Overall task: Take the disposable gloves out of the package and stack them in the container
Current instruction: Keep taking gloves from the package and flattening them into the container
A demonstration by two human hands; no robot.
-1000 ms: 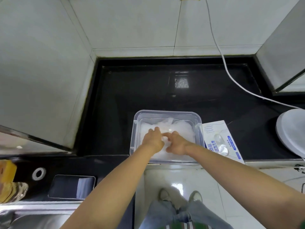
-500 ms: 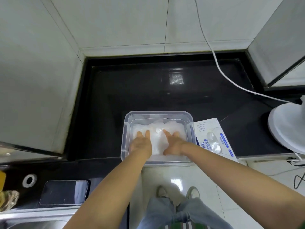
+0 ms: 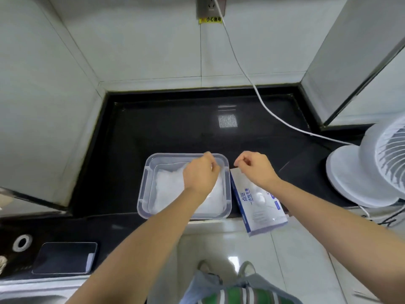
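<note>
1. A clear plastic container sits on the black worktop at the centre of the frame, close to the front edge.
2. A layer of thin, whitish gloves lies inside the container and covers most of its bottom.
3. The left hand is over the right half of the container, knuckles up, with its fingers curled toward the far right corner. Whether they pinch a glove cannot be told.
4. The right hand is just right of the container, above the far end of the package. Its fingers are curled and its thumb meets the forefinger. Whether anything thin is held between them cannot be told.
5. The white and blue package lies flat just beside the container's right wall. Its near end juts past the worktop's front edge, over the floor.
6. At the right of the frame stands a white fan. A white cable runs from a wall socket at the top centre down toward it.
7. At the lower left, a dark phone lies face up on the worktop, with a small white ring to its left.
</note>
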